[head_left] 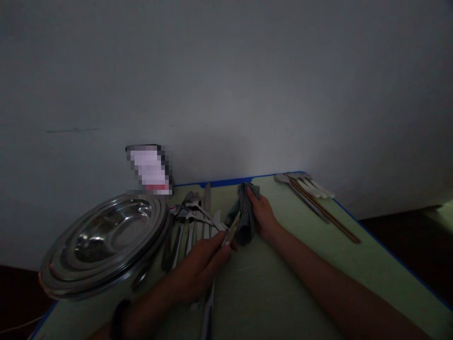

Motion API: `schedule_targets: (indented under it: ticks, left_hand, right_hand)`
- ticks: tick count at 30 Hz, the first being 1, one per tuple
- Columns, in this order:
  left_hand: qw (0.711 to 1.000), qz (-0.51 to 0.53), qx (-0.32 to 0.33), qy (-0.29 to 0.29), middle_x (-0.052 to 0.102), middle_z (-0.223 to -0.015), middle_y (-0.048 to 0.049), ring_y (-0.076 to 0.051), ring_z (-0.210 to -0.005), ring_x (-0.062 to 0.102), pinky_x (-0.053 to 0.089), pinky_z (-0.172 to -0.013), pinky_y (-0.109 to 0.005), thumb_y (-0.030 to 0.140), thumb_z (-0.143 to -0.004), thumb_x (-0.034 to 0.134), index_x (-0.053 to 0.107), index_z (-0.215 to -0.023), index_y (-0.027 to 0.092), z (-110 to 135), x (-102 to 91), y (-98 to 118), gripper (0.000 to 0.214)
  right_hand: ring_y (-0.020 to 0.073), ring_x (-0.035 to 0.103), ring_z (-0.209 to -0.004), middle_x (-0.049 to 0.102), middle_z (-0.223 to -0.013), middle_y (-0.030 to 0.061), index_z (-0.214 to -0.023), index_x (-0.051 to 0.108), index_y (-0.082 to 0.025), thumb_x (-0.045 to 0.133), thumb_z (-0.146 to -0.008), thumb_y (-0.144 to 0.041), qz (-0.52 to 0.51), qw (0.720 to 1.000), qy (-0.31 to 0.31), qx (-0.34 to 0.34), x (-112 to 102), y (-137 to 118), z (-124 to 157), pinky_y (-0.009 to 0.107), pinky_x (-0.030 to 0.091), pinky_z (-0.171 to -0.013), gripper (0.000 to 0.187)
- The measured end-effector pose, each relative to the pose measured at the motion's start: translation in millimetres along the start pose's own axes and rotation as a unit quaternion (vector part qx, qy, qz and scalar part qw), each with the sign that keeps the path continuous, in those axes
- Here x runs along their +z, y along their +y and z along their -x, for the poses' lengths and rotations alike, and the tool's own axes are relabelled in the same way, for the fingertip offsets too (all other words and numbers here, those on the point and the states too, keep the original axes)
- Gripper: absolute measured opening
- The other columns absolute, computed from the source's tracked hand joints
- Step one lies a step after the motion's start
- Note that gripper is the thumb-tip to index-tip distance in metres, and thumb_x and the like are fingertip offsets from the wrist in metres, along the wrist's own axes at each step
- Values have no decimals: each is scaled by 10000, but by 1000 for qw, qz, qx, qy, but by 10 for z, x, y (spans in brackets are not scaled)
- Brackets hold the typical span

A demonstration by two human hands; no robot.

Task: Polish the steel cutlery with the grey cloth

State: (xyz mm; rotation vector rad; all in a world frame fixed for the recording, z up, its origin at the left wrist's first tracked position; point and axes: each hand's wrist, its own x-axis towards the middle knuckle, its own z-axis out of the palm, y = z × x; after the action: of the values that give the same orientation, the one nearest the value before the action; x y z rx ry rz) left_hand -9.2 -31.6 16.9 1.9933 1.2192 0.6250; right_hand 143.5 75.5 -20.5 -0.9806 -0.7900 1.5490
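Observation:
My left hand (210,259) is closed around a slim metal table knife (231,231), which slants up toward the cloth. Part of the knife is hidden by my fingers. My right hand (261,210) grips a bunched grey patterned cloth (244,212), thumb on its near side. Just left of and beneath my left hand lies a loose heap of metal cutlery (193,212), with spoons, forks and knives overlapping. Whether the knife touches the cloth is hard to make out.
Stacked steel plates (53,269) stand at the left of the green table (269,293). A phone with a blurred screen (148,167) leans on the wall behind. On the right lie spoons (283,178), wooden chopsticks (329,215) and white-handled cutlery (314,189).

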Motion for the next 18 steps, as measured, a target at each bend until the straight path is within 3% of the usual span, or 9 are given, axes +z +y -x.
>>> schedule_targets:
  ticks: [4, 10, 15, 18]
  left_hand:
    - [999, -51, 5, -3, 615, -752, -3, -150, -675, 579, 415, -631, -228, 304, -928, 314, 543, -846, 201, -7, 58, -38, 264]
    - [989, -131, 11, 62, 612, -660, -17, -175, -681, 558, 396, -641, -256, 316, -887, 410, 635, -742, 200, -52, 144, -138, 292]
    - [988, -77, -36, 125, 667, -687, -8, -173, -637, 573, 416, -636, -265, 343, -735, 642, 676, -765, 207, -94, 136, -89, 142]
    - [990, -35, -36, 131, 676, -675, 7, -154, -587, 575, 424, -611, -252, 339, -713, 667, 673, -739, 208, -108, 134, -71, 134]
  right_hand:
    - [146, 581, -528, 615, -549, -17, -692, 578, -189, 685, -605, -516, -1, 1000, 12, -2, 9, -46, 13, 264, 453, -504, 355]
    - [150, 582, -506, 621, -539, -3, -703, 583, -176, 708, -581, -515, -15, 1000, 0, 10, -4, -46, 26, 260, 455, -477, 382]
    - [117, 545, -453, 616, -526, -5, -639, 578, -159, 705, -588, -507, 18, 999, -45, 25, 5, -28, 66, 233, 426, -452, 373]
    - [109, 539, -448, 615, -525, -6, -642, 593, -154, 707, -593, -492, 12, 997, -70, 34, 9, -29, 85, 227, 433, -460, 361]
